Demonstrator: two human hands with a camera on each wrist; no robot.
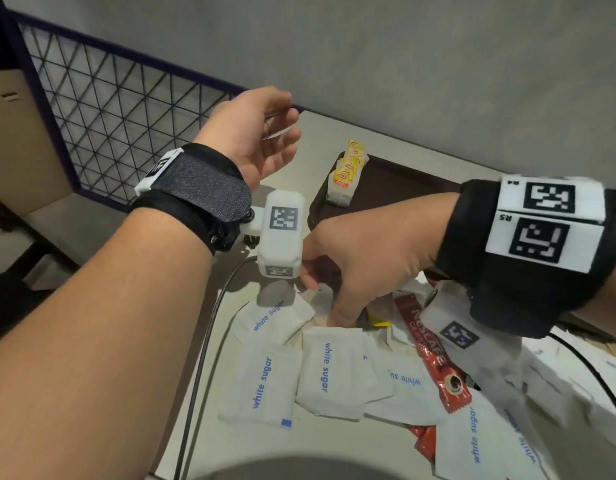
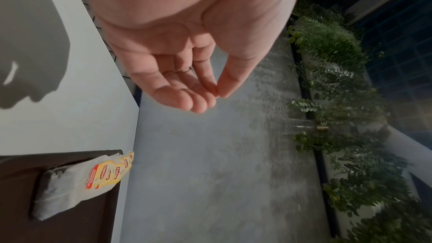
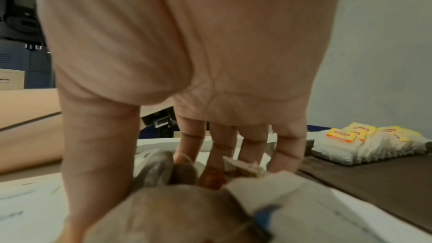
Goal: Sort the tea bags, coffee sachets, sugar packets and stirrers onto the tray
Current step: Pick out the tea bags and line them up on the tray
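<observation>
A dark brown tray (image 1: 396,188) lies at the back of the white table, with a row of yellow-tagged tea bags (image 1: 346,174) at its left end. These tea bags (image 2: 70,188) (image 3: 362,145) also show in both wrist views. White sugar packets (image 1: 265,382) and a red coffee sachet (image 1: 434,362) lie heaped in front. My right hand (image 1: 327,299) reaches down into the heap. Its straight fingers (image 3: 219,147) touch loose tea bags (image 3: 156,169) there. My left hand (image 1: 265,133) hovers above the table's back left, loosely curled and holding nothing (image 2: 198,90).
A black cable (image 1: 202,341) runs along the table's left edge. A wire mesh panel (image 1: 109,109) stands at the left and a grey wall behind. A second red sachet (image 1: 424,441) pokes out under the packets. The tray's bare surface (image 3: 374,182) stretches right of the tea bags.
</observation>
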